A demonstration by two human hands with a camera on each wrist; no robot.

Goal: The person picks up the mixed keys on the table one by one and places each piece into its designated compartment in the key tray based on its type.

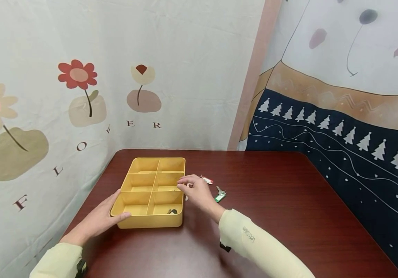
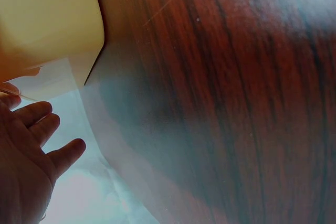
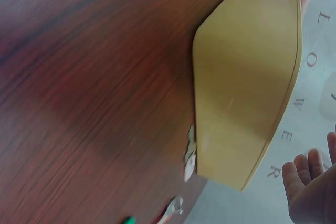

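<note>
A yellow organizer box (image 1: 147, 221) with six compartments sits on the table. My left hand (image 1: 96, 219) rests against its front left corner, thumb along the front rim and straight fingers by the left side. In the left wrist view the left fingers (image 2: 65, 153) are spread. My right hand (image 1: 198, 192) is over the right rim, fingertips above the middle right compartment. The right fingers (image 3: 302, 169) look loosely extended in the right wrist view, with nothing visible in them. Small dark pieces (image 1: 172, 211) lie in the front right compartment.
To the right of the box lie a key with a green tag (image 1: 220, 197) and one with a red-edged tag (image 1: 207, 180). Another key with a pale tag (image 3: 190, 167) lies against the box's right wall. Printed cloth (image 1: 199, 77) hangs behind the dark wood table (image 1: 272, 200).
</note>
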